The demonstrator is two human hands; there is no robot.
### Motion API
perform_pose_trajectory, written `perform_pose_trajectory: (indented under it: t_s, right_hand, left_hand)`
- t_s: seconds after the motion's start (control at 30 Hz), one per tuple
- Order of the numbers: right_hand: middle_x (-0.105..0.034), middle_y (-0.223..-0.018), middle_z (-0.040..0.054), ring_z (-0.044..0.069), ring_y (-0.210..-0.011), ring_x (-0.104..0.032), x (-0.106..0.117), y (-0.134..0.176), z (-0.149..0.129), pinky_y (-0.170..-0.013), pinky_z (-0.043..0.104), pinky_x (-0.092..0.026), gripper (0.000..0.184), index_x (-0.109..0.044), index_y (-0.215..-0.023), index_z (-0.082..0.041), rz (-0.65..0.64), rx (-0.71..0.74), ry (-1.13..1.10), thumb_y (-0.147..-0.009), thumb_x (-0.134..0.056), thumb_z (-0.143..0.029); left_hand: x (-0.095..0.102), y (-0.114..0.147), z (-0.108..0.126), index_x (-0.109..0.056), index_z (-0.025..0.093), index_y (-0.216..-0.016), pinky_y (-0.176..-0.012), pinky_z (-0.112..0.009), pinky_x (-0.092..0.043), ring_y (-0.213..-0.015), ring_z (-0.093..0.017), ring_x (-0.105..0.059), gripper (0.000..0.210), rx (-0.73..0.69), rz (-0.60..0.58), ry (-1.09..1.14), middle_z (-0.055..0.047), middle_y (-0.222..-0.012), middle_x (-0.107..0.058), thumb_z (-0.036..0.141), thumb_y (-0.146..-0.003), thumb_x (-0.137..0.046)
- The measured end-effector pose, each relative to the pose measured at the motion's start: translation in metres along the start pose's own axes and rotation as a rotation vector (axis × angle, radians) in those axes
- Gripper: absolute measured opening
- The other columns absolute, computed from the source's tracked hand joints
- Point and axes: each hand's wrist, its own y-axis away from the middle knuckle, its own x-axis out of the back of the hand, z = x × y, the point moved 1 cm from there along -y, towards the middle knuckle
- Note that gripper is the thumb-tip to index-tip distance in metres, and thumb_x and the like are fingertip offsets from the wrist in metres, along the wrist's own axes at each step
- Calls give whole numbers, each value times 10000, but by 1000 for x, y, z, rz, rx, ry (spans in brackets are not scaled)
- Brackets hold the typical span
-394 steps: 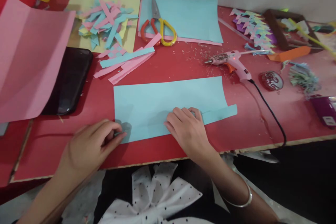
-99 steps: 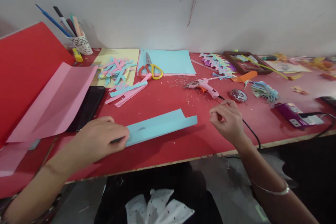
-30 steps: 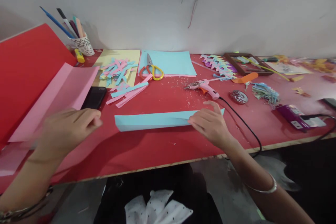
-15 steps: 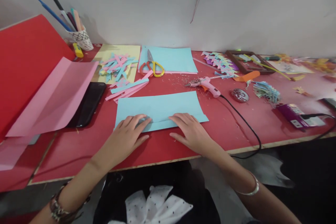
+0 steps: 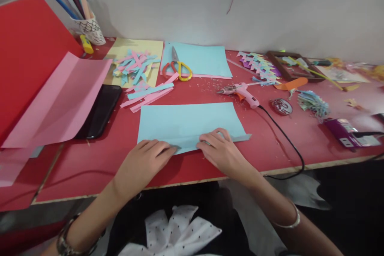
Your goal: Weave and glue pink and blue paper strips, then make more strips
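A light blue sheet of paper (image 5: 186, 120) lies on the red table in front of me, its near edge folded up in a narrow strip. My left hand (image 5: 147, 158) is closed on the fold left of the middle, thumb and fingers together. On the right part of the same fold, my right hand (image 5: 219, 150) grips the paper with bent fingers; its thumb is mostly hidden. The strip's right end lifts slightly and sticks out past the sheet's side.
Behind the sheet lie paper strips (image 5: 153, 98), scissors (image 5: 180, 66) on more blue paper (image 5: 204, 58), and a pink glue gun (image 5: 244, 94) whose black cord runs over the table's front edge. A black phone (image 5: 103, 112) and pink paper (image 5: 63, 100) are at left.
Both hands have closed on the near edge of the blue paper, and its folded strip now stands up more. The view has shifted slightly.
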Motion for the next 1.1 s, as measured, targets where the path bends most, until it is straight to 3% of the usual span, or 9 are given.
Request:
perform_pose_trajectory:
  t_s: [0.2, 0.4, 0.53, 0.73, 1.1]
  right_hand:
    - [-629, -870, 32, 142, -763, -524, -8, -2, -23, -773, 285, -359, 214, -607, -891, -177, 16, 11, -188, -869, -401, -124]
    - [-646, -795, 44, 140, -717, -520, -9, -2, -28, -707, 282, -376, 280, -615, -764, -152, 116, 12, -143, -892, -368, -115]
    - [-645, -806, 46, 137, -730, -525, -7, 0, -22, -730, 281, -373, 267, -618, -764, -150, 79, -6, -169, -886, -383, -114]
    - [-622, -779, 11, 119, -705, -503, -12, -2, -27, -702, 253, -358, 180, -615, -758, -181, 67, -50, -282, -856, -470, -139]
    - [-580, -672, -13, 106, -634, -436, -13, -13, -42, -695, 240, -323, 226, -587, -687, -177, 56, -125, -282, -870, -455, -172]
  left_hand:
    - [0, 6, 8, -644, 177, -900, -634, -260, -482, -737, -149, -637, 412, 41, 21, 51, -30, -828, -700, 45, -868, -255]
    - [0, 13, 10, -639, 177, -917, -614, -266, -483, -740, -157, -634, 429, 67, 19, 59, -40, -838, -697, 23, -857, -243]
    - [-4, 19, 9, -636, 175, -905, -586, -272, -468, -696, -155, -622, 431, 111, 51, 111, -31, -786, -686, 88, -899, -214]
    - [-6, 21, 7, -645, 194, -818, -584, -247, -478, -653, -119, -616, 362, 198, 85, 236, 0, -749, -681, 274, -925, -309]
    - [-3, 28, -4, -627, 189, -763, -605, -246, -470, -641, -110, -607, 307, 222, 143, 350, 7, -722, -678, 258, -911, -367]
